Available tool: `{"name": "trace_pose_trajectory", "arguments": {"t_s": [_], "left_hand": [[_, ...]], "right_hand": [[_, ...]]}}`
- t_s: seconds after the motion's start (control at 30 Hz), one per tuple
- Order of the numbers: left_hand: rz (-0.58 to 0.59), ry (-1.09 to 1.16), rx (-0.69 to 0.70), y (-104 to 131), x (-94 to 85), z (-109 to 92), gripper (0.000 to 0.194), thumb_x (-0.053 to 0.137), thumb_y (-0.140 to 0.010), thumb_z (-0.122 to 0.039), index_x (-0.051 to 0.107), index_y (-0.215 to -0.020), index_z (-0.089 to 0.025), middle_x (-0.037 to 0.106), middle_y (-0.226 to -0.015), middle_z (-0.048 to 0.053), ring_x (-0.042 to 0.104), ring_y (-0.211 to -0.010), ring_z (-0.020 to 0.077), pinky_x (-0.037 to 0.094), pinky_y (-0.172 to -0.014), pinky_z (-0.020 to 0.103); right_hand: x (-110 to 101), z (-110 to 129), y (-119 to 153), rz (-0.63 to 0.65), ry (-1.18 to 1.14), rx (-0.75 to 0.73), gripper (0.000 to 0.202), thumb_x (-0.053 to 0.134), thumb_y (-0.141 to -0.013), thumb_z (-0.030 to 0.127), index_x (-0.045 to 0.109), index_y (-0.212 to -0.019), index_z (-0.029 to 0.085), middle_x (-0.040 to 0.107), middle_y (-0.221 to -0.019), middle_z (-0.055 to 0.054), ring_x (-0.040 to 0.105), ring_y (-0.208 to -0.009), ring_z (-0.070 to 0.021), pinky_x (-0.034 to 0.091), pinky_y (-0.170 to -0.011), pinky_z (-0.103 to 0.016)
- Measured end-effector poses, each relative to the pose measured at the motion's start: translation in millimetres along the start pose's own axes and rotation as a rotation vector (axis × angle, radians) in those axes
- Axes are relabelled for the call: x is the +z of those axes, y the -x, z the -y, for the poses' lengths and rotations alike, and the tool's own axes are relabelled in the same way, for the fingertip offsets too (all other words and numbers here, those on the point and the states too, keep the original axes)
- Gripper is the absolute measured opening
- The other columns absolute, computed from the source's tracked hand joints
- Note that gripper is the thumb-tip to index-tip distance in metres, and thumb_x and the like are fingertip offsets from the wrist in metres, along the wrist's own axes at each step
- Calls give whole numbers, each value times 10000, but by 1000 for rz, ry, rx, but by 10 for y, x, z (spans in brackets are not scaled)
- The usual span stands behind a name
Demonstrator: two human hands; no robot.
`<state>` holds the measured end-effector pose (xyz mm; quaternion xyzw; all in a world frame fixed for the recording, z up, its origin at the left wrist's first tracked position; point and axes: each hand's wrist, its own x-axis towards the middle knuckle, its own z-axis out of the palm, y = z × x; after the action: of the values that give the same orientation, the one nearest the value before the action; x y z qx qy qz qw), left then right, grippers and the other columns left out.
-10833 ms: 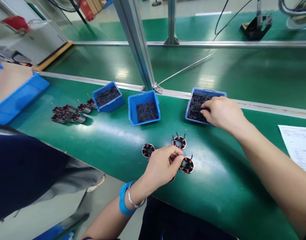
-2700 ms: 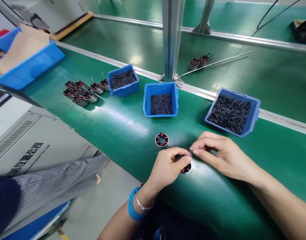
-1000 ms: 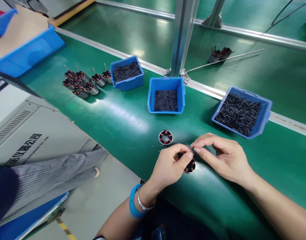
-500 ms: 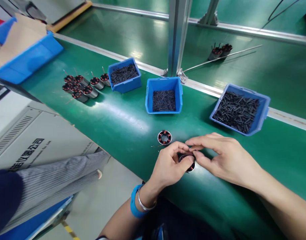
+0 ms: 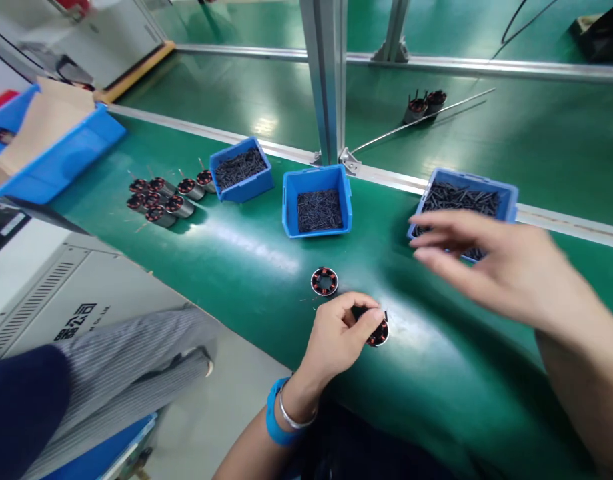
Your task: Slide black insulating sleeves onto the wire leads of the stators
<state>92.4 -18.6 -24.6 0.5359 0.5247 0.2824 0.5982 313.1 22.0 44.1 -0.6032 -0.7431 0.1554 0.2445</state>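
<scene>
Left hand (image 5: 336, 337) in a pinch on stator (image 5: 382, 332) beneath; right hand (image 5: 506, 267) half-open, empty, near bin (image 5: 507, 200)

Bright light leaves pale glare on the green bench (image 5: 266, 300); the right hand (image 5: 506, 270) looks blurred, edges stretched.

Before the bins (image 5: 313, 179), one stator (image 5: 380, 333) apparently stands right of another stator (image 5: 324, 291).

The left hand (image 5: 339, 333) is holding a copper-wound part (image 5: 381, 334) on the green bench (image 5: 256, 293). The right hand (image 5: 501, 267), thumb and fingers apart, is partly hiding a blue bin (image 5: 509, 200) of black tubes (image 5: 459, 198). A second wound part (image 5: 333, 281) is standing just beyond the left hand
</scene>
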Motion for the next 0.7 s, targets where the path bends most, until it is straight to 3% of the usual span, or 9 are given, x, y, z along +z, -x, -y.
{"name": "trace_pose_trajectory", "arguments": {"t_s": [0.07,0.13,0.2,0.3,0.43,0.6,0.7], "left_hand": [[-4,-5,0,-2,1,12,177,654,-867,-340,718,-849,-176,677,-667,6,472,-506,85,363,-502,216],[-8,-9,-6,5,-2,26,171,648,-874,-333,718,-851,-178,663,-647,-1,473,-505,86,362,-502,217],[-26,-18,-6,25,-9,44,162,663,-861,-326,724,-894,-179,592,-561,-27,452,-482,85,351,-493,216],[-79,3,34,64,-17,84,163,661,-855,-298,720,-943,-173,530,-533,-45,454,-479,88,369,-497,216],[-172,41,112,89,-4,142,140,622,-874,-265,728,-904,-179,665,-799,22,513,-536,80,435,-538,227],[-199,75,88,84,19,156,143,646,-857,-256,729,-951,-187,703,-833,28,527,-533,83,458,-541,230],[-194,78,68,86,17,141,122,657,-855,-261,721,-916,-176,702,-808,32,528,-532,86,455,-531,228]], "right_hand": [[-90,-200,-172,-56,324,105,363,587,-886,325,698,-1205,191,768,-969,-110,713,-898,-290,563,-841,-430],[-95,-379,-326,48,597,138,393,575,-901,314,700,-1216,115,741,-1056,-187,671,-1010,-336,518,-933,-475],[-43,-500,-417,153,681,130,391,582,-902,305,710,-1187,69,727,-1091,-212,653,-1048,-333,488,-988,-456],[29,-571,-421,146,679,149,286,580,-889,294,754,-1050,132,742,-1022,-166,661,-1006,-319,511,-950,-428],[-8,-587,-350,-13,601,166,282,474,-926,357,738,-1000,294,718,-1031,-105,647,-1035,-312,536,-911,-436],[-95,-470,-325,-151,458,203,332,486,-881,297,758,-1041,193,711,-1004,-145,681,-953,-344,552,-813,-473],[-15,-190,-241,-132,61,149,264,577,-890,338,756,-1041,215,757,-960,-104,723,-857,-285,581,-764,-420]]}}
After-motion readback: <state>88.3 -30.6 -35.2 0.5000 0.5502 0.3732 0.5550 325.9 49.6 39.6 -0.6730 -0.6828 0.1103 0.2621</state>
